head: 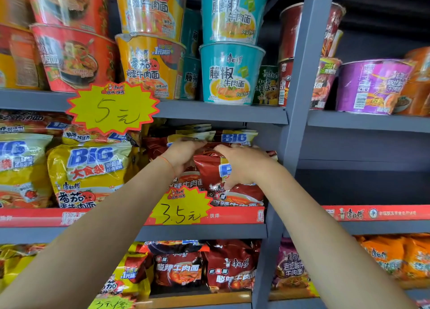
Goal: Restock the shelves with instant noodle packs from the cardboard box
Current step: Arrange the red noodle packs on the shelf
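Mid-restock: both the left hand point(183, 154) and right hand point(242, 167) grip a red noodle pack point(210, 169) at frame centre, seating it on the middle shelf point(232, 215); cardboard box unseen, remainder unknown

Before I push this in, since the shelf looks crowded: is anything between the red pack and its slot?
Both hands, left hand and right hand, are on the red pack. Other packs lie stacked right behind and above it, filling the slot; the yellow price tag sits only in front below.
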{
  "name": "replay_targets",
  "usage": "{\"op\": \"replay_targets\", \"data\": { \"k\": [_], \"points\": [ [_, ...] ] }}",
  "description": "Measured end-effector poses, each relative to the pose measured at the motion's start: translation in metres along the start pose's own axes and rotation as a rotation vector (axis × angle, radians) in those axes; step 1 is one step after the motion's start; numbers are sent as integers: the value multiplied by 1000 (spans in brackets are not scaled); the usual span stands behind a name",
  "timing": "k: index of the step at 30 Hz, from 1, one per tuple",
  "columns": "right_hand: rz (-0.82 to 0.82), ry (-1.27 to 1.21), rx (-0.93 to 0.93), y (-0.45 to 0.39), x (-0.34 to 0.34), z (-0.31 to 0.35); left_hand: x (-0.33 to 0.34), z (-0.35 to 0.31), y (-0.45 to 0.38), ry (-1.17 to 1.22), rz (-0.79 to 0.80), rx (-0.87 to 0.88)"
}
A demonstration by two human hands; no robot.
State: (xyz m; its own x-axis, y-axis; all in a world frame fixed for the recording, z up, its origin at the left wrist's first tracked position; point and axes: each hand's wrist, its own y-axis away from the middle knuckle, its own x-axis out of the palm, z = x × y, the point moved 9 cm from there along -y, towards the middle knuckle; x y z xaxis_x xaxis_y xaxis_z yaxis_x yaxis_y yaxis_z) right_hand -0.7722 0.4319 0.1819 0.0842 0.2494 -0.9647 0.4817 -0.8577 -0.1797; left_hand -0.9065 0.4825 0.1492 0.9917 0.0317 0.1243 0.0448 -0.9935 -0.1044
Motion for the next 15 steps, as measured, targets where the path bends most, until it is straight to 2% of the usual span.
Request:
{"op": "replay_targets", "data": {
  "k": [4,9,11,15],
  "points": [
    [33,-20,30,-8,-1,-6,-6,-4,-2,-5,-84,79],
    [-74,-40,120,-4,3,-15,-2,-18,2,-290,-122,273],
    [-215,15,173,9,1,-12,-2,-23,4,-386,-126,310],
    [-625,152,326,44,-3,2,0,-26,6,-465,-130,306]
  ]
}}
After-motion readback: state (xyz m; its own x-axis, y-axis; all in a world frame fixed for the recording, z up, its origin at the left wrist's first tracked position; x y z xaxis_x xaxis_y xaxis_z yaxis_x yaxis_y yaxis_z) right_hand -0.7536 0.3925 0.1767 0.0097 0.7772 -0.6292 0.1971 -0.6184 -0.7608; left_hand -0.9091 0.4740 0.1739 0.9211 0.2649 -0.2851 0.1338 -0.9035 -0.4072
